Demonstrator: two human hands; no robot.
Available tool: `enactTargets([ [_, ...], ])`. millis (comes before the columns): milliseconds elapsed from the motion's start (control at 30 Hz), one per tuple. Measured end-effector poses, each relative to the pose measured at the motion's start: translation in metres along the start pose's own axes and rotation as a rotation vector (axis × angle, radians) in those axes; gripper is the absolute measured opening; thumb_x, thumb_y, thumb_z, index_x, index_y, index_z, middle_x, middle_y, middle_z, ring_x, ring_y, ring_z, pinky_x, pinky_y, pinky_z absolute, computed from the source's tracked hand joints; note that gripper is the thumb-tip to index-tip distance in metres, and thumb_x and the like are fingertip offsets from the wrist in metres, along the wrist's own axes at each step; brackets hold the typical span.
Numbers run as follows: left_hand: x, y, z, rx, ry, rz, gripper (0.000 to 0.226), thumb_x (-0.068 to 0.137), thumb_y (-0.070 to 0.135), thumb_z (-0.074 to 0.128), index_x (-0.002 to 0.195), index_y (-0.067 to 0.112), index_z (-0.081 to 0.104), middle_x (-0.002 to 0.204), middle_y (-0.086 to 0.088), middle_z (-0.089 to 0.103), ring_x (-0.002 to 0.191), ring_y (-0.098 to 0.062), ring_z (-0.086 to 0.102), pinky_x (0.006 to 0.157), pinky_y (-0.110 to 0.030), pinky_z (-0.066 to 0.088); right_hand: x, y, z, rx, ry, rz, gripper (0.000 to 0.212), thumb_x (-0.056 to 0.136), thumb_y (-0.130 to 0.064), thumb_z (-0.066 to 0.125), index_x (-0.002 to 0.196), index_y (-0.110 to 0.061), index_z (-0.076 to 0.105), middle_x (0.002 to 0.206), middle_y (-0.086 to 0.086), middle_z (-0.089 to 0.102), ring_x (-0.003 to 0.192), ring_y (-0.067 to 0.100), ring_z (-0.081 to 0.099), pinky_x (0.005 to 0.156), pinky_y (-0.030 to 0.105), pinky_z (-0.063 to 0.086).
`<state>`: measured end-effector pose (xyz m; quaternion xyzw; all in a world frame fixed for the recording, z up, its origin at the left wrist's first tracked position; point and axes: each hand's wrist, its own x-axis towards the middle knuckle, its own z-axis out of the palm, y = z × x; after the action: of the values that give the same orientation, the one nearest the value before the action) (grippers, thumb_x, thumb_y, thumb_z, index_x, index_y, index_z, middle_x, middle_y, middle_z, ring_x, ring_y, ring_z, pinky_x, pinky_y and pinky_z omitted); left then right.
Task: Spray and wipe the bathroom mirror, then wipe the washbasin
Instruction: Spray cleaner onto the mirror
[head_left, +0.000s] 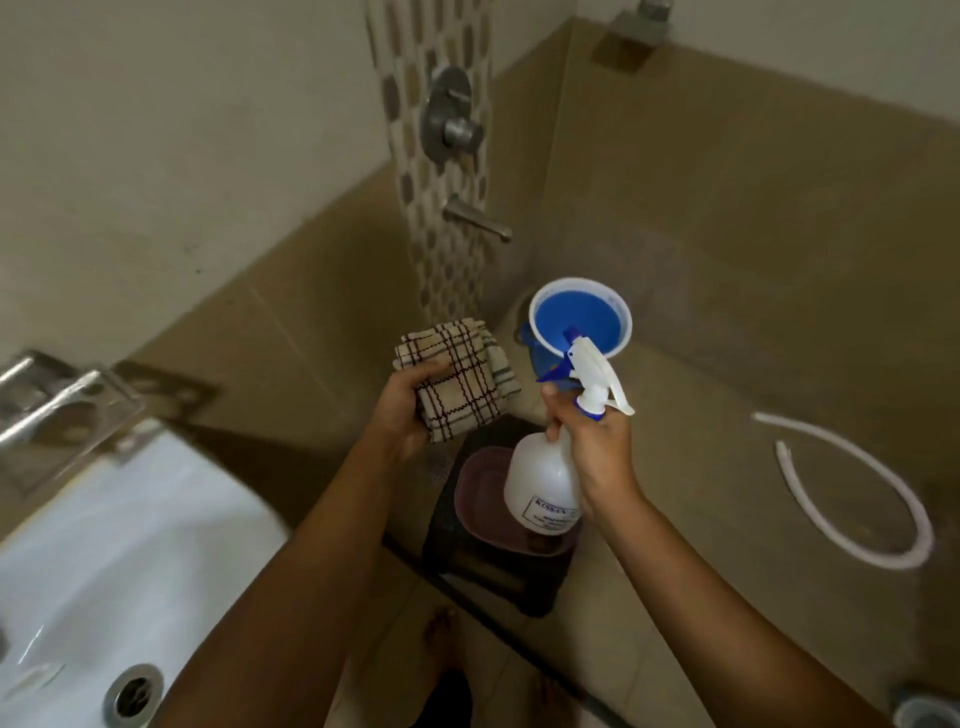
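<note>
Both arms reach forward: the left hand (402, 402) grips a folded checked cloth (460, 379), the right hand (592, 447) clasps the neck of a white spray bottle (545, 488). The white washbasin (104, 561) sits lower left, beside beige tiled walls

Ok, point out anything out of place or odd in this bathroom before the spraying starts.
One thing stands out: a white curved hose lies loose on the beige shower floor at the right, joined to nothing visible. The left hand grips a folded checked cloth; the right hand grips the white spray bottle. Nothing looks spilled.
</note>
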<state>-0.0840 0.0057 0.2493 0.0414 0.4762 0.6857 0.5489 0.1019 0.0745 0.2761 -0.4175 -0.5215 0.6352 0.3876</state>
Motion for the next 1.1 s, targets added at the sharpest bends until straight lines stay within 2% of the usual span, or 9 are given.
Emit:
enactTargets([
  [100, -0.026, 0.014, 0.009, -0.029, 0.035, 0.087, 0.047, 0.086, 0.011, 0.058, 0.133, 0.006, 0.058, 0.135, -0.022, 0.059, 0.125, -0.041, 0.056, 0.104, -0.063, 0.041, -0.007, -0.024, 0.004, 0.008, -0.080, 0.002, 0.007, 0.089, -0.013, 0.069, 0.090, -0.009, 0.063, 0.063, 0.009, 0.050, 0.054, 0.011, 0.048, 0.059, 0.026, 0.044],
  [267, -0.085, 0.037, 0.030, 0.020, 0.135, 0.231, 0.035, 0.092, 0.011, 0.051, 0.125, 0.008, 0.063, 0.119, -0.017, 0.070, 0.107, -0.036, 0.068, 0.085, -0.051, 0.058, -0.025, -0.051, 0.011, 0.003, -0.247, 0.050, 0.013, 0.093, -0.026, 0.066, 0.103, -0.017, 0.067, 0.065, 0.002, 0.049, 0.049, 0.006, 0.044, 0.053, 0.022, 0.040],
  [400, -0.141, 0.055, 0.027, -0.004, 0.208, 0.350, 0.034, 0.092, 0.011, 0.049, 0.122, 0.006, 0.064, 0.114, -0.018, 0.072, 0.106, -0.036, 0.068, 0.087, -0.049, 0.057, -0.051, -0.073, 0.031, -0.112, -0.396, 0.047, 0.018, 0.093, -0.045, 0.059, 0.108, -0.036, 0.061, 0.077, -0.001, 0.059, 0.064, 0.009, 0.053, 0.052, 0.013, 0.043],
  [500, -0.186, 0.070, 0.015, -0.059, 0.265, 0.426, 0.033, 0.092, 0.008, 0.046, 0.120, 0.006, 0.065, 0.111, -0.017, 0.073, 0.102, -0.033, 0.070, 0.082, -0.047, 0.059, -0.078, -0.088, 0.054, -0.199, -0.478, 0.034, 0.043, 0.086, -0.060, 0.057, 0.112, -0.027, 0.062, 0.088, 0.002, 0.064, 0.067, 0.010, 0.058, 0.052, 0.017, 0.046],
  [633, -0.247, 0.085, -0.009, -0.088, 0.345, 0.530, 0.033, 0.091, 0.008, 0.047, 0.119, 0.004, 0.065, 0.112, -0.017, 0.072, 0.101, -0.033, 0.070, 0.084, -0.047, 0.059, -0.123, -0.107, 0.090, -0.111, -0.624, -0.107, 0.018, 0.093, -0.044, 0.061, 0.092, -0.026, 0.065, 0.065, 0.004, 0.054, 0.057, 0.015, 0.052, 0.048, 0.025, 0.046],
  [733, -0.296, 0.093, -0.031, -0.113, 0.395, 0.604, 0.039, 0.084, 0.011, 0.053, 0.121, 0.002, 0.064, 0.115, -0.019, 0.070, 0.103, -0.033, 0.069, 0.083, -0.045, 0.059, -0.160, -0.113, 0.118, -0.047, -0.724, -0.194, 0.029, 0.094, -0.039, 0.061, 0.092, -0.010, 0.065, 0.066, 0.006, 0.050, 0.057, 0.017, 0.046, 0.049, 0.028, 0.042],
  [900, -0.384, 0.100, -0.070, -0.132, 0.462, 0.714, 0.037, 0.086, 0.010, 0.051, 0.119, 0.000, 0.065, 0.112, -0.018, 0.072, 0.099, -0.032, 0.071, 0.075, -0.041, 0.061, -0.224, -0.114, 0.167, -0.065, -0.852, -0.293, 0.032, 0.087, -0.058, 0.060, 0.084, -0.027, 0.064, 0.065, -0.012, 0.058, 0.065, 0.011, 0.054, 0.063, 0.031, 0.046],
  [1000, -0.438, 0.107, -0.096, -0.110, 0.492, 0.783, 0.036, 0.088, 0.010, 0.050, 0.119, 0.000, 0.065, 0.112, -0.019, 0.071, 0.102, -0.034, 0.070, 0.076, -0.042, 0.060, -0.273, -0.120, 0.196, -0.080, -0.901, -0.339, 0.042, 0.083, -0.067, 0.057, 0.084, -0.026, 0.064, 0.074, 0.004, 0.064, 0.065, 0.015, 0.057, 0.062, 0.043, 0.052],
  [1100, -0.492, 0.120, -0.119, -0.083, 0.505, 0.843, 0.043, 0.084, 0.014, 0.055, 0.124, -0.001, 0.063, 0.118, -0.022, 0.068, 0.107, -0.037, 0.068, 0.082, -0.047, 0.058, -0.325, -0.134, 0.222, -0.039, -0.949, -0.332, 0.034, 0.091, -0.054, 0.057, 0.091, -0.020, 0.066, 0.082, 0.014, 0.067, 0.056, 0.011, 0.058, 0.049, 0.037, 0.052],
])
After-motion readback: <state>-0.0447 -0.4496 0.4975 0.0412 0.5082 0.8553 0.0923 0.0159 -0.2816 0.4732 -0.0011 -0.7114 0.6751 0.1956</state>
